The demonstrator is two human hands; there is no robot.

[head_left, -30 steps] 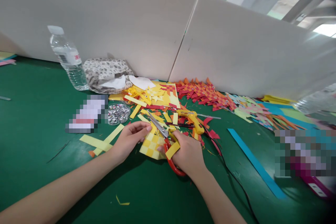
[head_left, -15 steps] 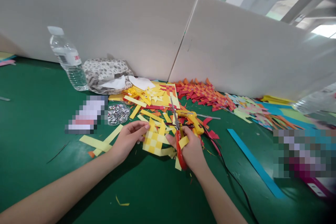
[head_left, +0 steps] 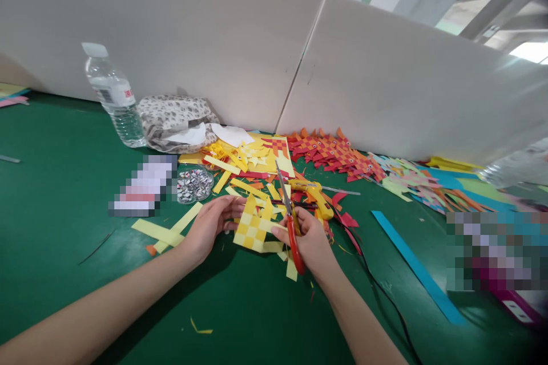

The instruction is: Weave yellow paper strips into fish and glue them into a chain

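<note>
A small yellow-and-cream checkered woven paper piece (head_left: pixel 250 231) with loose strip ends is between my hands, above the green table. My left hand (head_left: pixel 213 225) is at its left edge with fingers loosely curved and apart, some tips hidden behind the paper. My right hand (head_left: pixel 311 239) is closed around red-handled scissors (head_left: pixel 295 245), blades pointing up and away. Its thumb also presses on a pale strip at the right side of the woven piece. Cut yellow strips (head_left: pixel 160 232) lie left of my left hand. Behind the scissors lies a yellow glue gun (head_left: pixel 314 194).
A water bottle (head_left: pixel 115 97) and a patterned cloth bag (head_left: pixel 177 122) stand by the white partition (head_left: pixel 171 28). Nearby are a packet of googly eyes (head_left: pixel 194 185), a pile of red-orange woven fish (head_left: pixel 323 151), a blue strip (head_left: pixel 415 265) and a black cord (head_left: pixel 381 291).
My left fingers have loosened from the pinch at the upper left of the woven piece. My right thumb now rests on its right strip. The scissors stay in my right hand.
</note>
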